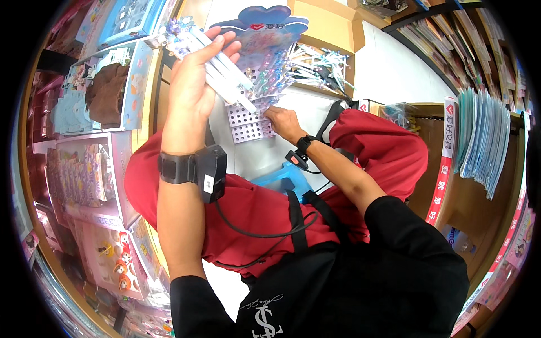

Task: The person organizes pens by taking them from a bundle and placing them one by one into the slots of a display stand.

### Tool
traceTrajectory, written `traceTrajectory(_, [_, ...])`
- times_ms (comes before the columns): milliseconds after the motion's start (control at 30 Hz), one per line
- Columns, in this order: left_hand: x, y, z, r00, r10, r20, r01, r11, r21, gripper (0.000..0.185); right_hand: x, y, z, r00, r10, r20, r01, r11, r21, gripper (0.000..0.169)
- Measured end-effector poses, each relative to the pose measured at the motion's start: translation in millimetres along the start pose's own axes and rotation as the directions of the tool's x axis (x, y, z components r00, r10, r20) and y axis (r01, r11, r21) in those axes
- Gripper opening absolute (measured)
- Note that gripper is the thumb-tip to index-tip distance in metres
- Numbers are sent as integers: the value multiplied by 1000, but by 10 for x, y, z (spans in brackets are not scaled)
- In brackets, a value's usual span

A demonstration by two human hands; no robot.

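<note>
My left hand (194, 80) holds a bundle of pens (224, 74) with pale barrels and blue and purple ornaments at their tops, tilted across the palm. The fingers of my right hand (281, 120) are at the lower right edge of a display stand (249, 132) with rows of round holes; whether they grip something there is too small to tell. Several similar pens (272, 76) stand in the stand's upper rows, below its blue cloud-shaped header (265, 25). The bundle hides part of the stand.
An open cardboard box (357, 31) with many loose pens lies behind the stand, at the right. A blue plastic stool (291, 175) is between my legs. Shelves with boxed goods (139, 84) rise on the left; a wooden shelf with clear folders (484, 139) stands on the right.
</note>
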State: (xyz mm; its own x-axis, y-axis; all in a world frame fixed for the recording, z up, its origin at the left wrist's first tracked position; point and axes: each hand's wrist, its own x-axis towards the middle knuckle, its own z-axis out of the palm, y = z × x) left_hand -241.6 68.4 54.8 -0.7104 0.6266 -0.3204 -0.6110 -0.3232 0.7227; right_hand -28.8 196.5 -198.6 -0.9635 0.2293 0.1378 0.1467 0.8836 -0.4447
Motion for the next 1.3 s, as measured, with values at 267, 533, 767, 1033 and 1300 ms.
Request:
traceTrajectory(267, [1, 186, -78, 998, 67, 14, -67, 998, -9, 45, 270, -541, -831, 952, -75, -298, 119, 984, 131, 16])
traceTrajectory(533, [19, 189, -107, 997, 75, 11, -74, 997, -36, 45, 748, -509, -1099, 987, -93, -132, 75, 988, -138, 16])
traceTrajectory(767, [-11, 212, -75, 997, 78, 14, -77, 997, -26, 45, 794, -470, -970, 998, -26, -55, 13, 975, -220, 9])
traceTrajectory(1033, [-16, 213, -99, 996, 86, 6, -85, 995, -50, 44, 881, -666, -1210, 994, -53, -93, 38, 987, -157, 6])
traceTrajectory(1300, [-10, 214, -68, 996, 88, 6, -88, 996, -26, 44, 1181, -478, -1163, 987, 40, 156, 16, 940, -342, 6])
